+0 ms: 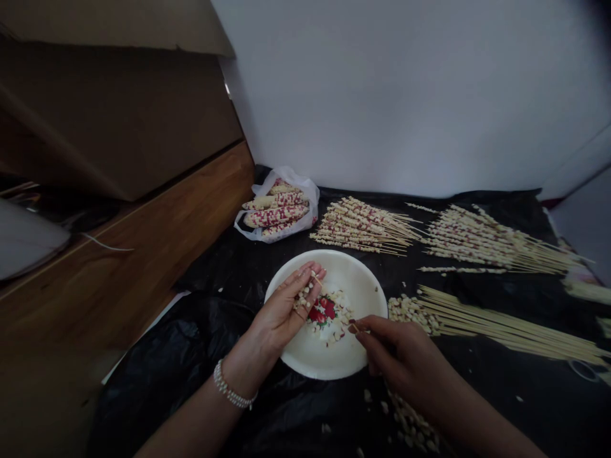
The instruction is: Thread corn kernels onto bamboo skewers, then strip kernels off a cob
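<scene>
Two bare hands work over a white plate (356, 286). The curled left hand (281, 312) cradles a short skewer (315, 280) strung with pale kernels (303, 296), while the right hand (396, 350) pinches something tiny (353, 327) between its fingertips. Loose kernels (410, 312) lie just beside the plate; beaded skewers (367, 226) and speckled cobs (274, 213) in a plastic bag (305, 191) lie beyond, on black plastic sheeting (229, 273).

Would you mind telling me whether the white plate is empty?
No: pale corn kernels lie on the white plate, around its red flower.
</scene>
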The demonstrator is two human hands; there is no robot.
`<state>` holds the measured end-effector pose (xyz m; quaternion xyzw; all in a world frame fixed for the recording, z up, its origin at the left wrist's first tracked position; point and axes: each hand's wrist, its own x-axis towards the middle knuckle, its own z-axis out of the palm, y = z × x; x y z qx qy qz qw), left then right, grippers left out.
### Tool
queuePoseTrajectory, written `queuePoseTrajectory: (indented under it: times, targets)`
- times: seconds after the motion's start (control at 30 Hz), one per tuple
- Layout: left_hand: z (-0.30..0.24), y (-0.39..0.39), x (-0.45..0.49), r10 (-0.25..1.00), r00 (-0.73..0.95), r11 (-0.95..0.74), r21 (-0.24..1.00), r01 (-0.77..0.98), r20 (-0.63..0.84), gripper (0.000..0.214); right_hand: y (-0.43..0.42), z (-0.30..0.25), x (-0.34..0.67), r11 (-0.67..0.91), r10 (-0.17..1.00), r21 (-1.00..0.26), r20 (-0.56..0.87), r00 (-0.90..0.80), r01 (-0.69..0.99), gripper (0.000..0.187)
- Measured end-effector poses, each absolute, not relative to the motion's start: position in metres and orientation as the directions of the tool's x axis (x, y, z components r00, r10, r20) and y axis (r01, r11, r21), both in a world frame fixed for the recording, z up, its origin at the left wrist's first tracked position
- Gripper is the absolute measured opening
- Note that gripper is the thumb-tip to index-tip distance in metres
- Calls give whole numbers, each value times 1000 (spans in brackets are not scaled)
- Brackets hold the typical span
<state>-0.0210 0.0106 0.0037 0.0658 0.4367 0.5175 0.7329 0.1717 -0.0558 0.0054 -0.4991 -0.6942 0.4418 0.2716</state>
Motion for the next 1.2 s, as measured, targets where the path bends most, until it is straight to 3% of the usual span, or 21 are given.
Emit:
queuePoseTrajectory:
  times: [0.57, 0.83, 1.07, 1.2]
  targets:
    - [7, 15, -19, 772, 93, 470, 465, -750, -629, 35, -56, 4, 171, 126, 951, -875, -28, -308, 468, 28]
    - [-5, 13, -27, 815, 74, 449, 544, -709, -575, 54, -58, 6, 168, 121, 956, -862, -33, -293, 493, 30]
    - [-2, 14, -23, 801, 85, 451, 504, -737, -593, 52, -59, 6, 166, 138, 958, -850, -15, -286, 508, 32]
    - [-4, 13, -23, 817, 67, 439, 541, -718, -573, 48, -59, 6, 166, 142, 953, -857, -16, -301, 495, 34]
